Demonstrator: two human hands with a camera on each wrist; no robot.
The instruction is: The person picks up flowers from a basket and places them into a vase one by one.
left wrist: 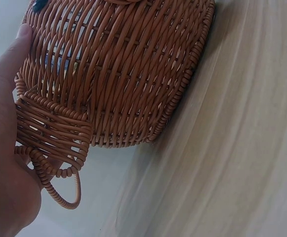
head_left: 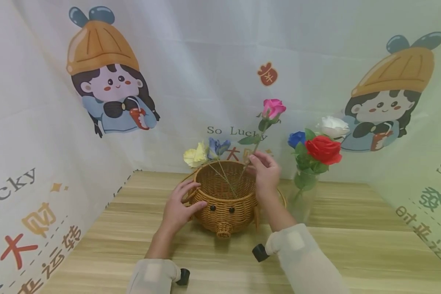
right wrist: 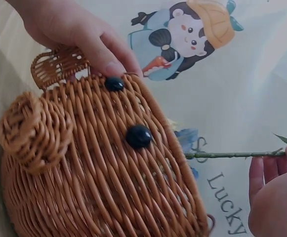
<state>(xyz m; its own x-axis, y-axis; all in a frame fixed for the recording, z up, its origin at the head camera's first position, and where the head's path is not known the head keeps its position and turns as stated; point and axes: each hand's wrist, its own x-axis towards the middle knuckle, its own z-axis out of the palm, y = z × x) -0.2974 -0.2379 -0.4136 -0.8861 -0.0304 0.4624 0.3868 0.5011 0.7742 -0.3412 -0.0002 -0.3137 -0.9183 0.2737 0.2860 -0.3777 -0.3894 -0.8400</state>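
A brown wicker basket [head_left: 224,214] shaped like a pig stands on the table, its snout and black button eyes facing me. My left hand [head_left: 178,206] holds it at the left side, thumb on the front below the rim and fingers behind, around the woven ear [left wrist: 52,128]. Between thumb and fingers, my right hand [head_left: 267,175] pinches the green stem [right wrist: 227,155] of a pink rose [head_left: 273,108]. The bloom points up, while the stem's lower end goes down inside the basket. A yellow flower [head_left: 195,155] and a pale blue flower [head_left: 218,148] lean out over the back left rim.
Right of the basket stands a clear vase [head_left: 304,204] with a red rose [head_left: 324,150], a white rose [head_left: 333,127] and a dark blue rose [head_left: 297,139]. Printed cloth [head_left: 206,81] hangs behind and beside the wood-grain table [head_left: 353,245].
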